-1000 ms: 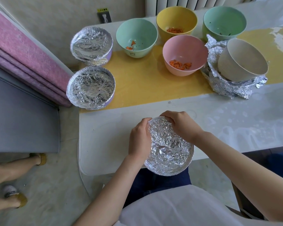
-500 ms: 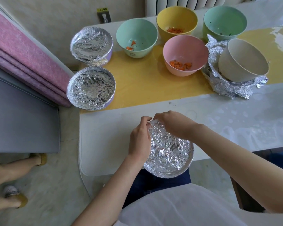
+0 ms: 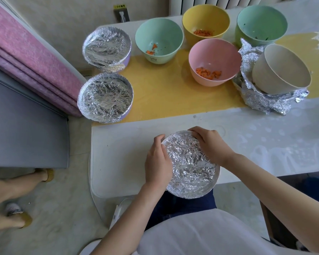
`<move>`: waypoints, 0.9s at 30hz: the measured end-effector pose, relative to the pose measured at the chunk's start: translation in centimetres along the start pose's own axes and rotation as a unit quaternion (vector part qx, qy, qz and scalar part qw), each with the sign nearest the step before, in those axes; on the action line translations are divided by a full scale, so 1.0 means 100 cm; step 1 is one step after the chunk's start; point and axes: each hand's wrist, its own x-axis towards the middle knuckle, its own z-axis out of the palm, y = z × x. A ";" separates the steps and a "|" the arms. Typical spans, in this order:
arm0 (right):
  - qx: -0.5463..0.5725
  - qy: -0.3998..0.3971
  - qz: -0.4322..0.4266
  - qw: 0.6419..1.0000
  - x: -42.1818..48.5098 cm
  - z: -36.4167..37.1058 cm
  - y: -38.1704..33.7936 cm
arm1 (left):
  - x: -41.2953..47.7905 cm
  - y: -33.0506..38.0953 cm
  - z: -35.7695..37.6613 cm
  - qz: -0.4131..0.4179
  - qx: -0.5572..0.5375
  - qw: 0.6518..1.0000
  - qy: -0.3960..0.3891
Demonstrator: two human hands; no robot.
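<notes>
Clearly the foil-covered bowl (image 3: 191, 168) overhangs the near edge of the table (image 3: 118, 162), left hand (image 3: 157, 161) curled round its left rim, right hand (image 3: 210, 144) pinching the far rim. Press round in small steps, holding firmly so it cannot tip off.

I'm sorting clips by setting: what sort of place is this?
Likely a home dining or kitchen table: a radiator at the wall, a pink bowl of chopped carrot, and the left hand and right hand crimping foil over a bowl.
</notes>
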 end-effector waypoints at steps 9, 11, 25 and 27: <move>-0.024 -0.028 -0.003 0.999 0.006 -0.004 -0.004 | 0.016 0.004 -0.004 0.033 -0.013 0.999 -0.038; -0.030 -0.008 -0.015 0.999 0.006 -0.003 -0.003 | 0.016 0.003 -0.004 0.044 -0.003 0.999 -0.029; 0.001 0.126 -0.109 0.986 0.001 -0.007 -0.018 | 0.024 0.012 -0.012 0.248 0.050 0.961 0.113; 0.000 0.135 -0.115 0.984 0.002 -0.006 -0.019 | 0.024 0.011 -0.012 0.265 0.055 0.955 0.117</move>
